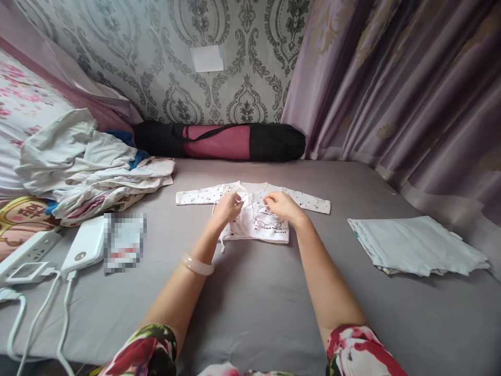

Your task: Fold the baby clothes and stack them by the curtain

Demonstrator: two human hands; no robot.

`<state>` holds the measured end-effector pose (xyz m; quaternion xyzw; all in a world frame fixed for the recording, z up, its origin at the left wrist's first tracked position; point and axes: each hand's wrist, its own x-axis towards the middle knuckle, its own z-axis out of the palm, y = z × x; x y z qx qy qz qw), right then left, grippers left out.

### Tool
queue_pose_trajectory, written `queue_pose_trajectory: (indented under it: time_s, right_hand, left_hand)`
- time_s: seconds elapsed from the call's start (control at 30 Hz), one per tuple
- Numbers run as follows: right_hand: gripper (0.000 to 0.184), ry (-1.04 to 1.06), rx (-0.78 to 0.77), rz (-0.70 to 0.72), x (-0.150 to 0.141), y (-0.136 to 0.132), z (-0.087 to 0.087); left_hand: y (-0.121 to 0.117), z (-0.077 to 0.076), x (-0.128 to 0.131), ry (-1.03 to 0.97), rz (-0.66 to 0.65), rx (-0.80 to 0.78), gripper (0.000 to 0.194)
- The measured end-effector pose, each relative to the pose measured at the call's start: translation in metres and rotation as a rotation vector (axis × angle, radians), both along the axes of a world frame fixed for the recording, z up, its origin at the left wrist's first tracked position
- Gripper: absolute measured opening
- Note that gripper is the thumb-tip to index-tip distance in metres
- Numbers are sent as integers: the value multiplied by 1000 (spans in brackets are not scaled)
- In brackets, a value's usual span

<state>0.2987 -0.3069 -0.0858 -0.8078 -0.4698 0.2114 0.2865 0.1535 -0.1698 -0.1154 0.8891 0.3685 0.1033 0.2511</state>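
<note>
A small white baby shirt [250, 230] with a dotted print and a drawn car lies flat on the grey sheet, both sleeves spread sideways. Over its left chest, just below the neckline, is my left hand [229, 208], fingers pinched together. My right hand [284, 205] is at the other side of the chest, thumb and finger also pinched. What is between the fingertips is too small to make out. Thin white ties [223, 245] hang at the shirt's left side and lower hem. A pale bangle [198, 265] circles my left wrist.
Folded light cloth [415, 245] lies to the right. At left are heaped clothes [86, 162], a white power bank [85, 243], a power strip [31, 250] with cables and a blurred packet [124, 242]. A black and pink rolled bag [217, 142] lies along the wall.
</note>
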Motion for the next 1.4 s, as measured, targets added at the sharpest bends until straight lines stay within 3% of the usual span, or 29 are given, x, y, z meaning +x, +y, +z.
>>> queue_pose_trajectory:
  time_s: [0.1, 0.2, 0.33, 0.5, 0.6, 0.67, 0.87, 1.13, 1.27, 1.4]
  right_hand:
    - [40, -177, -90, -101, 3, -3, -8]
    - [48, -260, -180, 34, -13, -1, -25]
    - [55, -336, -223, 122, -26, 0, -50]
    - [61, -450, -208, 27, -11, 2, -63]
    - [63, -489, -208, -93, -5, 7, -65]
    - [64, -492, -222, -102, -7, 7, -66]
    - [60, -455, -210, 198, -35, -19, -59]
    - [63, -482, -192, 339, -68, -56, -51]
    - [62, -501, -122, 341, -86, -63, -50]
    - [37, -462, 66, 271, -99, -65, -45]
  left_hand:
    - [-27, -7, -9, 66, -8, 37, 23]
    - [-40, -17, -13, 93, -28, 88, 30]
    - [-36, -25, -15, 66, -50, 56, 34]
    - [-32, -23, -16, 70, -53, 62, 42]
    - [-35, -20, -15, 138, -69, 194, 41]
    - [-37, -18, -14, 172, -109, 247, 36]
    - [-24, -5, -21, 154, -162, 121, 29]
    - [31, 9, -66, 105, 237, -41, 20]
    - [41, 9, -81, 187, 274, -149, 23]
    - [43, 4, -79, 258, 259, -186, 14]
